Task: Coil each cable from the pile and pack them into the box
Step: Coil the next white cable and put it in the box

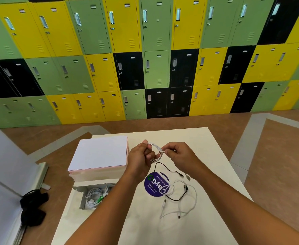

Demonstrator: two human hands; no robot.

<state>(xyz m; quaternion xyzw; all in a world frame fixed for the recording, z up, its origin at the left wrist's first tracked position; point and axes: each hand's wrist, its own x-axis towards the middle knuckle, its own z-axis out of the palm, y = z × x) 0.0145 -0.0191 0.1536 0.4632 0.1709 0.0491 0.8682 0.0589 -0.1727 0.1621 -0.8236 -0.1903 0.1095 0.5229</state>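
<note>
A white cable (156, 149) is wound into a small coil and held above the desk (194, 138) between both hands: the left hand (139, 156) grips one side of the loop with curled fingers, and the right hand (178, 153) pinches the other side. Below them, the pile (170, 190) of loose black and white cables lies partly across a round purple sticker (152, 184). The open box (83, 198), holding coiled white cables, sits at the desk's left, with a white flat-topped carton (99, 152) behind it. Coloured lockers (155, 68) line the far wall.

One head-worn wide-angle view, facing forward and down, near the table (207, 156), lockers (155, 68) beyond
</note>
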